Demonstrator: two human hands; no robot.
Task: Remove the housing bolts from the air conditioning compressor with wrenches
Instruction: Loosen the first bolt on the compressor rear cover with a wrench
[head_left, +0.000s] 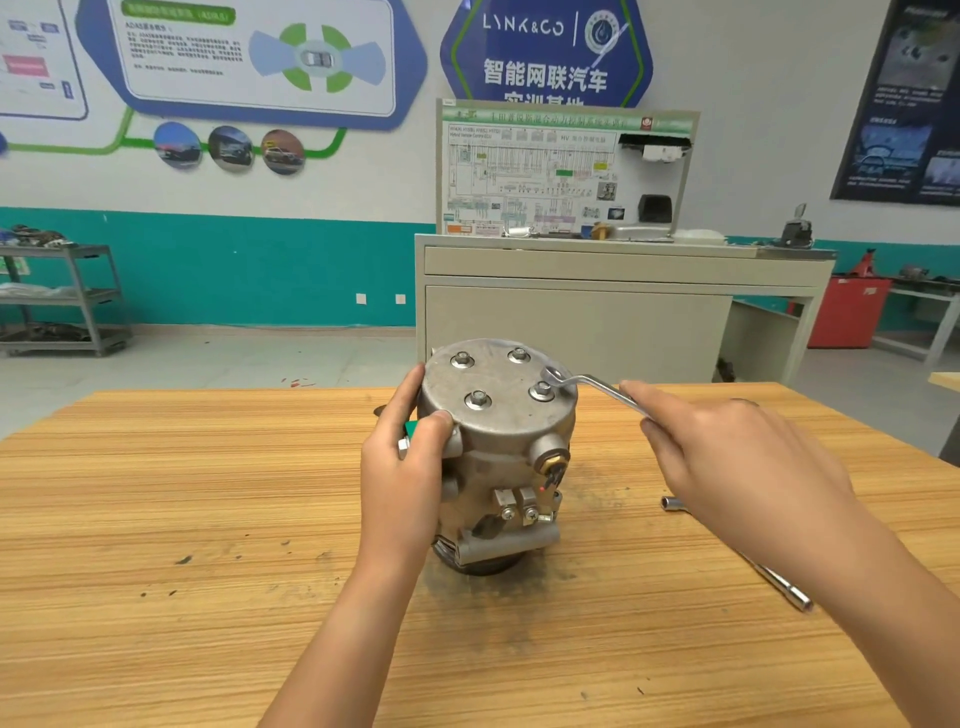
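Observation:
The grey air conditioning compressor (498, 452) stands upright on the wooden table (208, 519). Several housing bolts sit in its flat top, among them a near-right bolt (542, 389) and a near-left bolt (478, 400). My left hand (405, 462) grips the compressor's left side, thumb on the top rim. My right hand (727, 462) holds the handle of an offset ring wrench (592, 387). The wrench's ring end (551, 373) hovers just behind the near-right bolt and does not sit on it.
A socket extension bar (779, 582) and a small socket end (671, 503) lie on the table to the right, partly under my right arm. Behind the table stand a beige training bench (597, 312), a metal shelf cart (67, 296) at left and a red cabinet (847, 312).

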